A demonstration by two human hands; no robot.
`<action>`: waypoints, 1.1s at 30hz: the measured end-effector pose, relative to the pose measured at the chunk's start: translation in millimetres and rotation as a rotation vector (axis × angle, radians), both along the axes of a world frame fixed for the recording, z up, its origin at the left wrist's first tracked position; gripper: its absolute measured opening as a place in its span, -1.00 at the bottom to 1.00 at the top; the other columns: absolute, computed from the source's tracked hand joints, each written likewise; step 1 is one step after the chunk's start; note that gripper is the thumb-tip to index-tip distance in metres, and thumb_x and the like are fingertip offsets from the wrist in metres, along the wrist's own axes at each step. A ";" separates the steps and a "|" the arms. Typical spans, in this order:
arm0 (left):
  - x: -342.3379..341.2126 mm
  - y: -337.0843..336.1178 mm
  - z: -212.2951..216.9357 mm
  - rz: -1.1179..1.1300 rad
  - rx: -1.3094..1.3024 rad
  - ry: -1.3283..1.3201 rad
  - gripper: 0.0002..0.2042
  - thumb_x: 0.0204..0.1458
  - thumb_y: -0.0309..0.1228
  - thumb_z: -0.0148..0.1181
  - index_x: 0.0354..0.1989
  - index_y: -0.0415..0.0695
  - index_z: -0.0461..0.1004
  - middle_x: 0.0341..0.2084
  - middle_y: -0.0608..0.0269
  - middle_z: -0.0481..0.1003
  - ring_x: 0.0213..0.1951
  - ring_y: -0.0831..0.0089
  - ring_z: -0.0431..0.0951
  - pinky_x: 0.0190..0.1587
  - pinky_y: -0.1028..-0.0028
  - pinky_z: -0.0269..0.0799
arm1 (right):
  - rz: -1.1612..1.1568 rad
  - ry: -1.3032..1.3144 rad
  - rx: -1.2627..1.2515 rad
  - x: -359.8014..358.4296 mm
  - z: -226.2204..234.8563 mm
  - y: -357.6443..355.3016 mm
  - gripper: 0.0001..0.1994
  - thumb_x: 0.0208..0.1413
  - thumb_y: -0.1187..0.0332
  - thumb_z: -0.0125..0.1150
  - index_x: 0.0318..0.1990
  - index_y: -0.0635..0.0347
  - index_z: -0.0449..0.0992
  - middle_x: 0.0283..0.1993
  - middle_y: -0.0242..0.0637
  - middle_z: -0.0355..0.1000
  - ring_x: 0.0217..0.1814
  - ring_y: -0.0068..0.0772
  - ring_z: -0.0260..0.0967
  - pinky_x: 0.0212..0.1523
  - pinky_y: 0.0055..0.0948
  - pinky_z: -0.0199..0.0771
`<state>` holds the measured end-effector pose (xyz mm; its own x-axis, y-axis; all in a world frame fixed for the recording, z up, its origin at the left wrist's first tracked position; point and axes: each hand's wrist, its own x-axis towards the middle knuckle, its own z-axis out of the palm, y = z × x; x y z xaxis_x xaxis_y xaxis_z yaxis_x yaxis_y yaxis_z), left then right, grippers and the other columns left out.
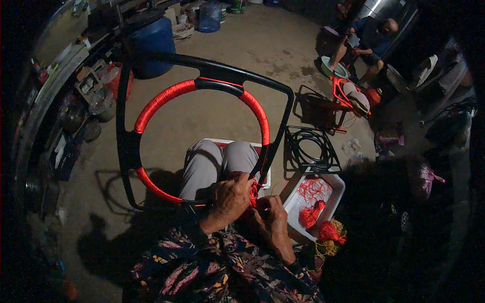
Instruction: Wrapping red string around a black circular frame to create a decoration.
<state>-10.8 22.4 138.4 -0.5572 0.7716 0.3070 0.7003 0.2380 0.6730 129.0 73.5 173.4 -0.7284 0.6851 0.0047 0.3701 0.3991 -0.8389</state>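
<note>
Black metal chair frame (212, 70) with ring half-wrapped in red cord (162, 99), left hand (230, 198) and right hand (270, 212) pinching cord at ring's lower edge, fingers narrow

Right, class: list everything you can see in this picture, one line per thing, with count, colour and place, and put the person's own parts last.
Frame: one, black, square with an inner ring, propped on the lap.
Cord wrapping: red, covers parts of the ring.
Tray: one, white, right of the hands, holding red cord.
Spare frame: one, black, flat on the floor.
Barrel: one, blue, upper left.
Water jug: one, clear bluish, top.
Second person: one, seated, upper right.
Knees: two, grey trousers, centre.
Left hand: at the ring's lower edge, on the cord.
Right hand: beside it, fingers on red cord.
</note>
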 end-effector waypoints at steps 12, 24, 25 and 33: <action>-7.3 5.1 -15.6 -0.106 0.248 0.210 -0.93 0.05 -0.53 0.04 -0.42 -0.28 0.38 -0.48 -0.02 0.37 -0.42 -0.02 0.44 -0.42 0.20 0.38 | -0.144 -0.070 0.506 -37.2 -48.0 21.5 -0.85 -0.06 0.50 0.15 -0.31 0.19 0.35 -0.29 -0.09 0.36 -0.27 0.05 0.36 -0.33 -0.14 0.37; 9.0 -28.2 -10.7 -0.041 0.022 -0.398 -0.78 -0.08 -0.55 0.03 -0.24 -0.31 0.49 -0.28 -0.19 0.50 -0.21 -0.14 0.49 -0.15 0.19 0.43 | 0.378 -0.388 0.629 -71.8 27.8 54.8 -0.81 -0.03 0.22 0.20 -0.39 0.14 0.56 -0.53 -0.10 0.45 -0.52 -0.11 0.44 -0.52 -0.21 0.35; 14.7 -27.1 -32.5 0.012 0.066 -0.319 -0.79 -0.08 -0.55 0.06 -0.24 -0.30 0.48 -0.30 -0.18 0.50 -0.20 -0.14 0.48 -0.16 0.18 0.42 | 0.382 -0.376 0.633 -86.0 23.6 56.7 -0.81 -0.03 0.22 0.20 -0.39 0.14 0.56 -0.53 -0.10 0.45 -0.52 -0.11 0.44 -0.52 -0.21 0.35; 23.0 -15.5 -106.8 0.172 0.124 -0.294 -0.81 -0.18 -0.41 0.24 -0.43 -0.26 0.44 -0.50 -0.12 0.46 -0.36 -0.10 0.46 -0.33 0.15 0.35 | 0.636 -0.707 0.781 -133.8 -17.7 70.3 -0.77 -0.08 0.15 0.23 -0.46 0.12 0.59 -0.54 -0.19 0.49 -0.45 -0.13 0.50 -0.43 -0.24 0.45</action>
<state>12.3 6.9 31.6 -0.7540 0.6258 0.1996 0.4295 0.2398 0.8706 -4.8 143.7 155.7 -0.9402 0.1977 -0.2775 0.2024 0.9792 0.0118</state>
